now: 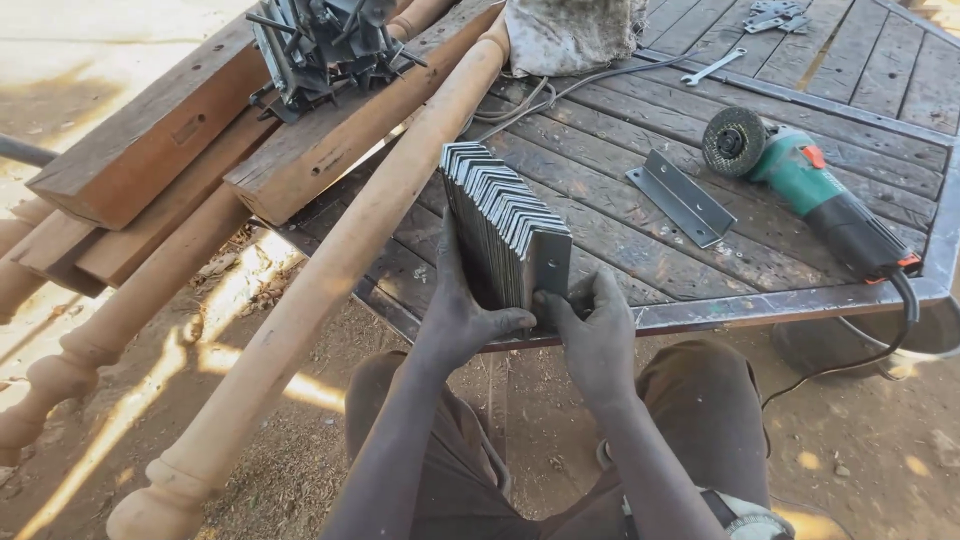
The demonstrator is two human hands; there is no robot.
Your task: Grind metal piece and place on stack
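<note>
Plainly, both hands close on one thing — a nested stack of metal angle brackets standing on edge at the near rim of the workbench. The left hand lies flat along the stack's left flank, its fingers stretched up the side and together, its thumb hooked under the front; that seems to keep the row from fanning out sideways. The right hand curls round the nearest bracket from the right, fingertips pressed on its front face — a squeeze from two sides, so the pieces stay packed against each other. Neither hand lifts the stack: its lower edge appears to rest on the bench's steel frame, just above the person's knees.

Just left of the left fingers a long turned wooden post leans across the bench corner, close beside the stack, though whether they touch cannot be told. Beyond the fingertips, further up the boards, one loose angle bracket lies flat, apart from the rest. Well to the right of the right hand a green angle grinder rests on its side, disc turned up, its cable trailing over the bench edge. Far beyond lie a wrench, a dirty cloth, and heavy timber beams carrying a bundle of metal parts.
</note>
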